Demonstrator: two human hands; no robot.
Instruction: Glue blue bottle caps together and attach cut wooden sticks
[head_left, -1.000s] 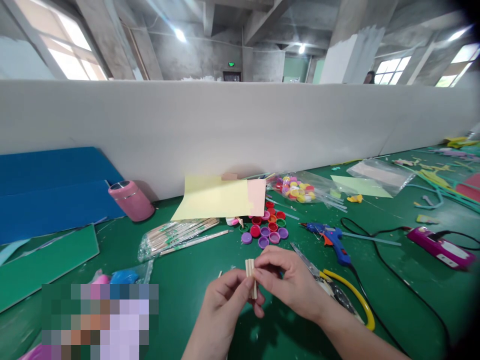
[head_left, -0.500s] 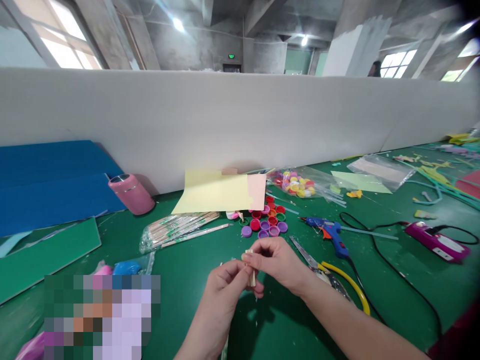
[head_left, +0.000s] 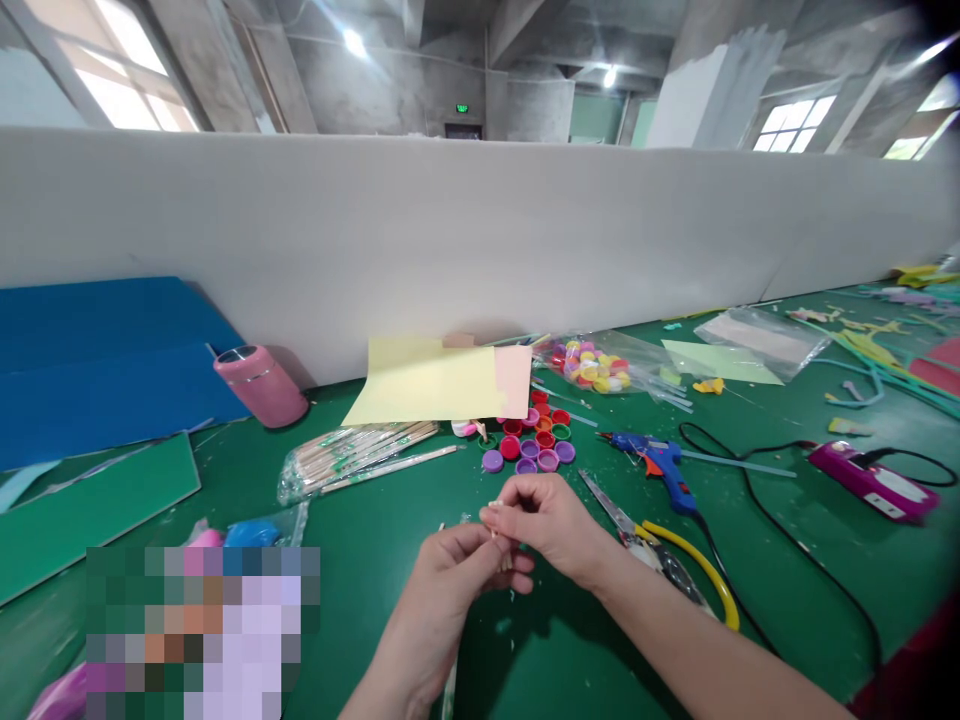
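My left hand (head_left: 461, 565) and my right hand (head_left: 536, 520) meet above the green table, fingers closed. Between them they pinch a small bundle of short pale sticks (head_left: 494, 532), mostly covered by the fingertips. Beyond my hands lies a cluster of bottle caps (head_left: 528, 448) in red, purple, pink, orange and green. Scissors (head_left: 622, 518) with a yellow handle rest by my right forearm. Farther right is a blue hot glue gun (head_left: 652, 465) with a translucent glue stick in it. A thin stick in a wrapper (head_left: 450, 685) lies partly under my left wrist.
Wrapped wooden sticks (head_left: 356, 460) and a pink tumbler (head_left: 262, 387) are at left, beside blue boards (head_left: 112, 375). Yellow paper (head_left: 427, 383) and a bag of caps (head_left: 592, 367) lie by the white partition (head_left: 450, 235). A black cord runs right to a magenta power strip (head_left: 874, 482).
The pale sticks have turned between my fingers and show less now. My left fingers have shifted slightly under the right hand. Other things on the table stay put.
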